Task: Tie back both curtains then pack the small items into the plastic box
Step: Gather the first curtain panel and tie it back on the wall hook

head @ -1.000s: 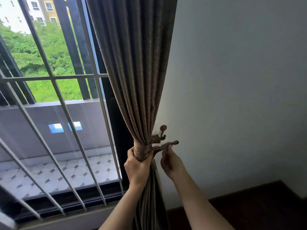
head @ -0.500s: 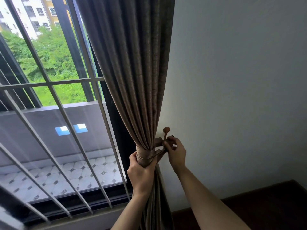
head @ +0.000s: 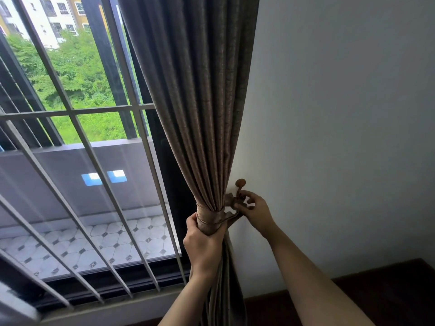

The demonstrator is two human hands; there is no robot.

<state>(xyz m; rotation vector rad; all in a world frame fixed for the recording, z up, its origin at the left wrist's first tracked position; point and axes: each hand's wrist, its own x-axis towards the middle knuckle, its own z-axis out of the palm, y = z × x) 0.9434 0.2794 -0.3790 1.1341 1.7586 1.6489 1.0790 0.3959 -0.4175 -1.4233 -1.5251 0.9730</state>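
Gripping the gathered curtain (head: 200, 114) just below its tieback (head: 211, 216) with the left hand (head: 203, 245), fingers wrapped tight. Right hand (head: 255, 211) pinching the tieback's end at the hook (head: 240, 184) on the wall (head: 341, 114), beside the window grille (head: 77, 137).

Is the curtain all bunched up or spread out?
Bunched up. The curtain narrows into a tieback band, gripped by the left hand.

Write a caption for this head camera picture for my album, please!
Left hand grips the gathered brown curtain while right hand loops the tieback at the wall hook.
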